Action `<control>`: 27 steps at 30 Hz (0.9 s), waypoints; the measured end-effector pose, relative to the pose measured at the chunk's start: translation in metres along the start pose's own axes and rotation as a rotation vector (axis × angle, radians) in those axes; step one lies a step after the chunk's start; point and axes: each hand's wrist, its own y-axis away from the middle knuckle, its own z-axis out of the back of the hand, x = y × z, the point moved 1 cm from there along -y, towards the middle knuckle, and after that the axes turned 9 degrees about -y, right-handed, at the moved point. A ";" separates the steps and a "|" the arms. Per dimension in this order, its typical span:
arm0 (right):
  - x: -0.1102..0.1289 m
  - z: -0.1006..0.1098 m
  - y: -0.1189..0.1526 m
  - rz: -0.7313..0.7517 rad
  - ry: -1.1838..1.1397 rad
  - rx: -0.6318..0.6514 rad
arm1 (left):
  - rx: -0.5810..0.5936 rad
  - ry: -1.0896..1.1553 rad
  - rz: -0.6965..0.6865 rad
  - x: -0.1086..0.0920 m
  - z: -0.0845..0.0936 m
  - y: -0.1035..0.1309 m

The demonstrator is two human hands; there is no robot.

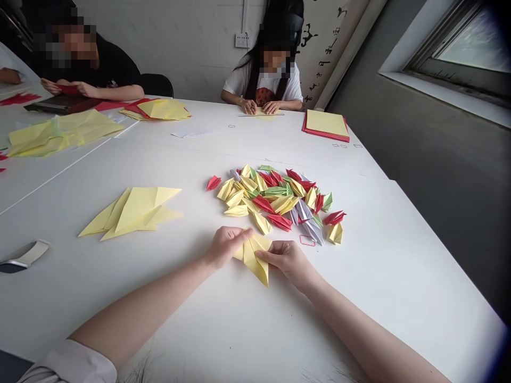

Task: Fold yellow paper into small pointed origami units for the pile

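A partly folded yellow paper (256, 259) is held between both hands above the white table, one pointed end toward me. My left hand (228, 246) pinches its upper left part, thumb on top. On the right side, my right hand (288, 261) grips the paper between thumb and bent fingers. Just beyond the hands lies a pile of small folded paper pieces (275, 194) in yellow, red, green and pale purple. To the left, several larger folded yellow sheets (138, 210) overlap on the table.
Square yellow and red sheets (326, 123) are stacked at the back right. Across the table a person (263, 80) works on yellow paper; another person (91, 69) holds red paper. Yellow sheets (59, 133) lie at the left. A curved object (24, 256) rests at the left edge.
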 end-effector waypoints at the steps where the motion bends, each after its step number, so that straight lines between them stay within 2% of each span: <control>1: 0.000 0.000 0.000 0.005 0.002 0.003 | -0.013 -0.072 -0.020 0.000 -0.001 0.001; 5: 0.001 0.000 0.001 0.025 0.021 0.020 | -0.026 -0.192 -0.043 0.000 -0.002 0.001; 12: 0.003 -0.005 0.004 0.028 -0.023 0.099 | -0.005 -0.181 -0.092 0.006 -0.001 0.003; 15: 0.002 -0.006 0.005 0.065 -0.009 0.087 | -0.005 -0.184 -0.099 0.007 -0.003 0.004; 20: -0.003 -0.005 0.005 0.166 -0.008 0.044 | -0.212 -0.256 -0.084 0.010 -0.004 0.004; 23: -0.007 -0.002 0.004 0.237 0.007 -0.007 | -0.280 -0.312 -0.092 0.010 -0.003 0.005; 25: -0.008 0.000 0.004 0.323 0.055 -0.064 | -0.339 -0.464 -0.186 0.008 -0.003 0.007; 27: -0.007 0.002 0.004 0.413 0.146 -0.116 | -0.368 -0.736 -0.355 0.005 -0.005 0.014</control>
